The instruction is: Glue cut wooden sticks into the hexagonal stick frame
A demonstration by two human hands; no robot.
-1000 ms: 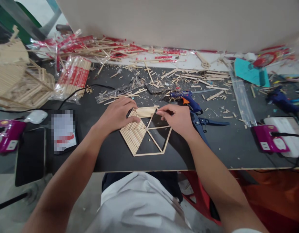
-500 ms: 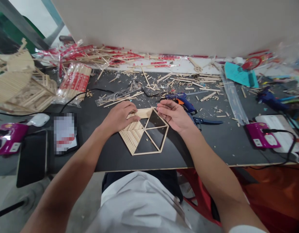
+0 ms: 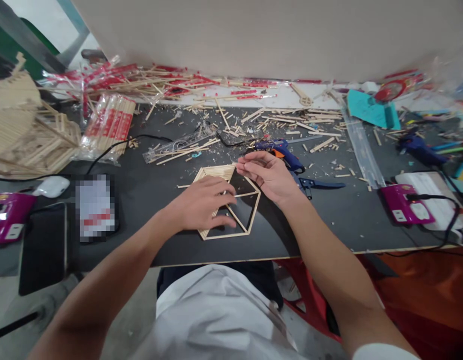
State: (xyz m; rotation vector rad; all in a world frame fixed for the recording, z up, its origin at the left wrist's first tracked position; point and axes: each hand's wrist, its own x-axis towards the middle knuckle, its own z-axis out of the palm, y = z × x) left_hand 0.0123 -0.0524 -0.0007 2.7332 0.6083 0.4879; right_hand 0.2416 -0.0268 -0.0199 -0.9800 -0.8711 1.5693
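Observation:
A hexagonal frame of thin wooden sticks [image 3: 226, 236] lies on the dark tabletop, divided by spokes into triangles. Sticks fill its upper and left triangles; those on the right and bottom show bare table. Over the frame's left and middle part hovers my left hand [image 3: 203, 204], fingers spread, hiding much of the filled area. My right hand [image 3: 271, 175] is at the upper right corner, thumb and fingertips pinched together; whatever is between them is too small to make out. A loose stick end [image 3: 183, 186] pokes out left of the frame.
Behind my right hand lie a blue glue gun [image 3: 291, 159] and a blue-handled cutting tool [image 3: 321, 184]. Stick offcuts [image 3: 291, 120] litter the back. Packed sticks [image 3: 113, 120] and a wooden model [image 3: 32, 125] are at left, beside phones [image 3: 43, 250]. A purple power socket [image 3: 406, 204] is at right.
My left hand has moved right and toward me, from the frame's upper left edge to over its middle, fingers spreading. My right hand stays near the corner, shifted slightly left.

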